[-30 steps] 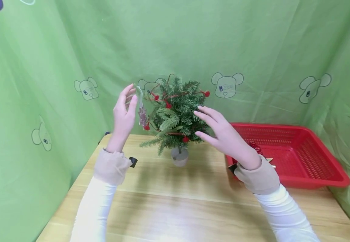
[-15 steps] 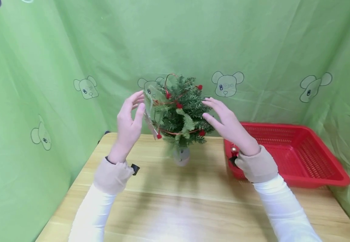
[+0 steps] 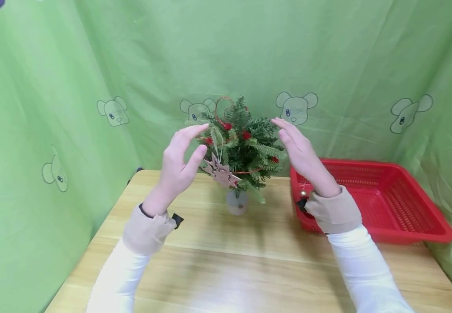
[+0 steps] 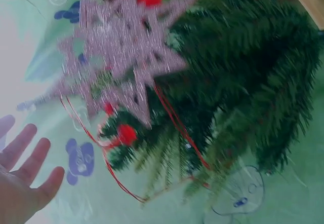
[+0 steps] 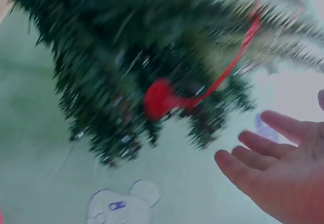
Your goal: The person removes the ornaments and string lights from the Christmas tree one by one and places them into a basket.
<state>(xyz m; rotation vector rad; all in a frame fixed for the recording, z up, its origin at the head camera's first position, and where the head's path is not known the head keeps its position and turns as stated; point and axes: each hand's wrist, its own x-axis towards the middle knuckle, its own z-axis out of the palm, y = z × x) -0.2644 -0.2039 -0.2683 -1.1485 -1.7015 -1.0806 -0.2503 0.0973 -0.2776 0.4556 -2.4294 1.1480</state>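
A small artificial Christmas tree (image 3: 267,150) stands in a white pot (image 3: 236,203) on the table. A glittery pinkish snowflake ornament (image 3: 222,173) hangs at its front left; it looms large in the left wrist view. Red cord with red pompoms (image 3: 247,135) winds round the branches. My left hand (image 3: 176,163) is raised at the tree's left side, fingers extended, thumb apart. On the other side my right hand (image 3: 303,152) is held up with straight fingers near the branches. Neither hand holds anything; whether the fingertips touch needles is unclear.
A red plastic basket (image 3: 413,200) sits at the table's right, partly behind my right forearm. A gold and red ornament (image 3: 303,194) shows at its left end. The wooden table (image 3: 210,261) extends in front. A green curtain (image 3: 241,48) hangs behind.
The tree has turned, bringing the snowflake ornament from its left side to the front and carrying pompoms rightward. My left hand has moved right; my right hand has risen and shifted slightly right.
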